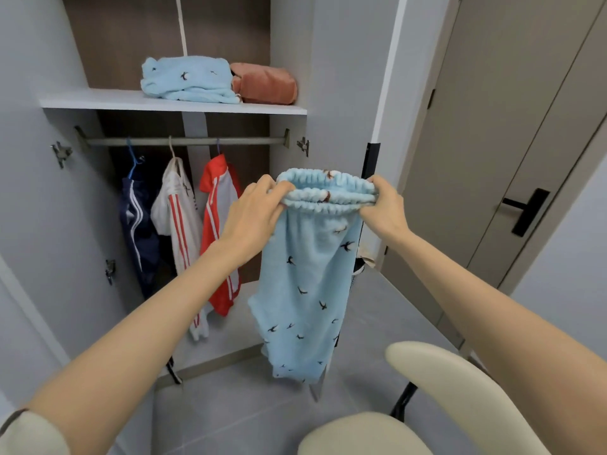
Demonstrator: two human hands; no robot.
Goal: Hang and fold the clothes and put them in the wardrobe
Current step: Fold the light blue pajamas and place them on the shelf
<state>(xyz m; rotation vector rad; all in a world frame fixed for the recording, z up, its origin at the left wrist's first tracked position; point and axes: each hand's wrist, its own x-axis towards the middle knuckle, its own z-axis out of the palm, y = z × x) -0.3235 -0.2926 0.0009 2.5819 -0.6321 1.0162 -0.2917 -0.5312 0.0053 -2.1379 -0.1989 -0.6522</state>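
While our left hand [254,208] and right hand [382,205] pinch the waistband ends of the blue pants [305,290], fingers curled in, the legs hang straight down. We judge the wardrobe shelf [98,101] lies up and left, nearer our left hand.

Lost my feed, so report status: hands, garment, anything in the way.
Left hand and right hand both grip the blue trousers by the waistband. Trousers hang free before the open wardrobe. Chair low on the right, apart from them.

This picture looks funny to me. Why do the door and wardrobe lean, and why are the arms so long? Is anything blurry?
Head view: the wide-angle lens tilts the door and wardrobe near the edges and stretches the arms; the light is soft, with no glare; the blue pants, gripped by the left hand and right hand, look sharp.
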